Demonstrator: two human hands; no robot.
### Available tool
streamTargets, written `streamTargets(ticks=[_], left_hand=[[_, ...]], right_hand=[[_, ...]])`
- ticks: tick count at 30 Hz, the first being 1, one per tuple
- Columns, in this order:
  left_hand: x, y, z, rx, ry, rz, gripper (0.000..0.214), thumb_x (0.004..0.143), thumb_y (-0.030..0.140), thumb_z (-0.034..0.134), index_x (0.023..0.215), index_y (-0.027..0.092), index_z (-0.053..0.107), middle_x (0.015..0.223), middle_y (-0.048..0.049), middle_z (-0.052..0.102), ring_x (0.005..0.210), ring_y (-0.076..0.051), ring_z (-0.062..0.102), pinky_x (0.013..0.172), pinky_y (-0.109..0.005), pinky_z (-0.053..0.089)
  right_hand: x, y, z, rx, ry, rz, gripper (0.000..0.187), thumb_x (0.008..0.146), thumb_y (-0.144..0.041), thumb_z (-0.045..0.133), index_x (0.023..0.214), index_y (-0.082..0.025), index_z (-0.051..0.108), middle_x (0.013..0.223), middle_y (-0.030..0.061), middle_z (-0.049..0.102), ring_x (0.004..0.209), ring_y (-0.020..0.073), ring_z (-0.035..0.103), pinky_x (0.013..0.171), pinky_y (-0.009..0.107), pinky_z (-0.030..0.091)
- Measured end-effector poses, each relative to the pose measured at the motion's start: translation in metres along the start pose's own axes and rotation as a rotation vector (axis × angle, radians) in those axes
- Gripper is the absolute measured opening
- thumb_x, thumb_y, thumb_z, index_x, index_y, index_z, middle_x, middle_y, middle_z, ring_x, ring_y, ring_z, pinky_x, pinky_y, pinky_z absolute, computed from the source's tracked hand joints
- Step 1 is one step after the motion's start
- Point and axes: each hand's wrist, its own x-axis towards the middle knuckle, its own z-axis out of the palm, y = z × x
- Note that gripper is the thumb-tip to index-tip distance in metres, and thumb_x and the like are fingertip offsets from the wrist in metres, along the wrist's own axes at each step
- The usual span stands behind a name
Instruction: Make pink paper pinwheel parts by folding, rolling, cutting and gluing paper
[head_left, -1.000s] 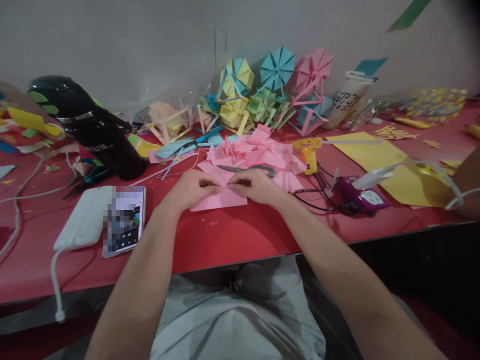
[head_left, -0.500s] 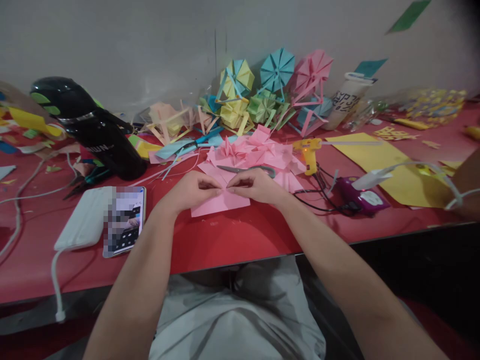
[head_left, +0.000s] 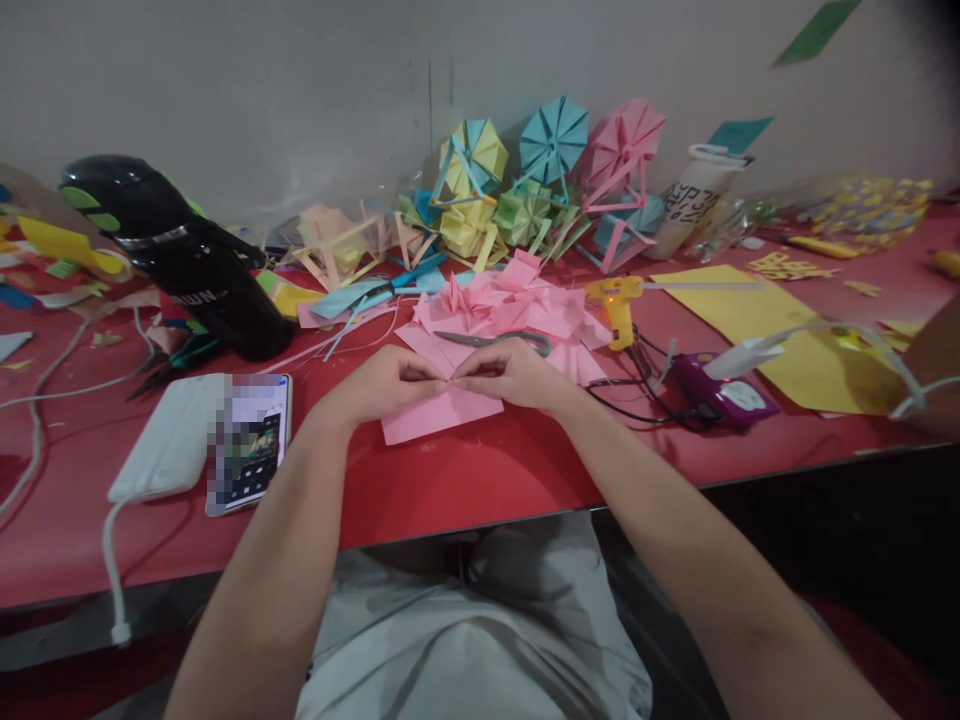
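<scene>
A sheet of pink paper [head_left: 442, 416] lies near the front of the red table, partly under my fingers. My left hand [head_left: 384, 382] pinches it from the left, thumb and fingertips closed together. From the right, my right hand [head_left: 511, 374] pinches it the same way, its fingertips meeting those of the left. Just beyond my hands rests a pair of scissors [head_left: 491, 341], partly hidden, on a heap of folded pink paper pieces [head_left: 517, 300]. The paper's far part is hidden behind my hands.
A black bottle [head_left: 202, 275], a phone [head_left: 259, 445] and a white power bank [head_left: 172, 435] stand or lie left. Rightward are a yellow glue gun [head_left: 619, 312], a purple power adapter [head_left: 724, 392] and yellow paper [head_left: 795, 350]. Folded paper wheels [head_left: 555, 137] line the wall.
The near edge of the pink paper has shifted slightly toward me. Both hands stay in nearly the same place, still pinching. The picture on the phone screen has changed.
</scene>
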Motion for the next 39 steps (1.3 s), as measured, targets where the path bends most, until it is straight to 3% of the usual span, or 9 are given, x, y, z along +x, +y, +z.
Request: streamTargets(ticks=[9, 17, 25, 39], left_hand=[[0.0003, -0.0028, 0.0045, 0.069, 0.068, 0.062, 0.024, 0.081, 0.038, 0.070, 0.087, 0.018, 0.080, 0.084, -0.0045, 0.078, 0.075, -0.018, 0.068, 0.067, -0.025, 0.052], [-0.0002, 0.0007, 0.0044, 0.067, 0.094, 0.015, 0.023, 0.079, 0.036, 0.071, 0.086, 0.017, 0.080, 0.081, -0.0045, 0.078, 0.070, -0.017, 0.066, 0.063, -0.025, 0.050], [-0.0006, -0.0010, 0.0061, 0.051, 0.096, 0.067, 0.022, 0.079, 0.037, 0.071, 0.085, 0.018, 0.079, 0.084, -0.0050, 0.078, 0.078, -0.019, 0.069, 0.070, -0.026, 0.054], [-0.0024, 0.0000, 0.0046, 0.081, 0.085, 0.068, 0.021, 0.080, 0.036, 0.070, 0.082, 0.017, 0.077, 0.079, -0.0040, 0.076, 0.075, -0.017, 0.068, 0.068, -0.025, 0.052]], right_hand=[[0.0005, 0.0000, -0.0001, 0.020, 0.004, 0.031, 0.016, 0.080, -0.030, 0.070, 0.085, -0.017, 0.076, 0.081, 0.0042, 0.075, 0.072, 0.0138, 0.064, 0.067, 0.026, 0.050], [0.0008, -0.0004, 0.0012, 0.032, 0.018, 0.032, 0.018, 0.080, -0.032, 0.071, 0.085, -0.016, 0.076, 0.082, 0.0050, 0.075, 0.074, 0.0148, 0.065, 0.068, 0.026, 0.051], [0.0016, -0.0042, 0.0018, 0.001, -0.003, 0.028, 0.017, 0.081, -0.031, 0.068, 0.080, -0.015, 0.074, 0.077, 0.0040, 0.073, 0.068, 0.0131, 0.062, 0.063, 0.025, 0.047], [0.0017, -0.0014, 0.0024, 0.009, 0.009, 0.055, 0.021, 0.080, -0.035, 0.069, 0.074, -0.014, 0.070, 0.069, 0.0033, 0.069, 0.063, 0.0120, 0.058, 0.059, 0.025, 0.045]])
